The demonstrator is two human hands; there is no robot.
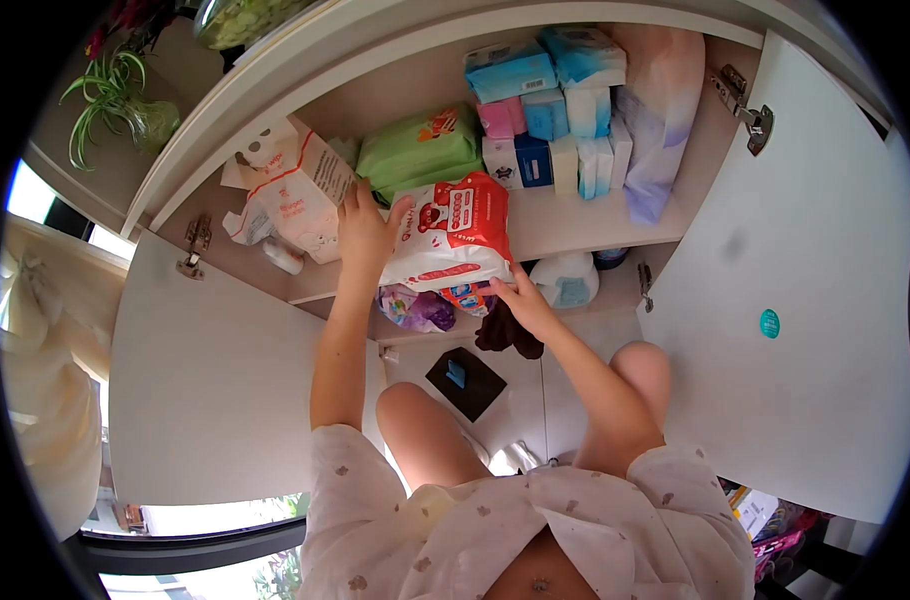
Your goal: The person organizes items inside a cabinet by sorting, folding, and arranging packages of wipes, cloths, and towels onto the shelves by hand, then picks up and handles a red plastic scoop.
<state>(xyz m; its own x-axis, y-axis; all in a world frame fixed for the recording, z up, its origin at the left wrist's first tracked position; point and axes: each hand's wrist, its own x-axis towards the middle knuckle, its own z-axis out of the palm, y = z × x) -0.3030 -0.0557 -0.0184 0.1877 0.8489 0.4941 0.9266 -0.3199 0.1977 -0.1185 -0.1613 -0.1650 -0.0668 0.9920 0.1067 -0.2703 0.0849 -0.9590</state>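
Note:
A bulky red-and-white soft pack of wipes (pixel 445 235) with a bear print is tilted at the front edge of the cabinet's upper shelf. My left hand (pixel 368 222) is at its left end, with the thumb against the pack and the fingers stretched up. At the lower right corner, my right hand (pixel 522 303) grips the pack, its fingertips partly hidden. Just behind lies a green soft pack (pixel 422 150). Beside my left fingers stands a white-and-orange printed box or bag (pixel 300 190).
Small boxes and blue tissue packs (pixel 510 70) are stacked on the shelf (pixel 575 222). Below it are a purple bag (pixel 415 308) and a white bottle (pixel 565 280). The left door (pixel 205 370) and right door (pixel 815 260) hang wide open. My knees are close beneath.

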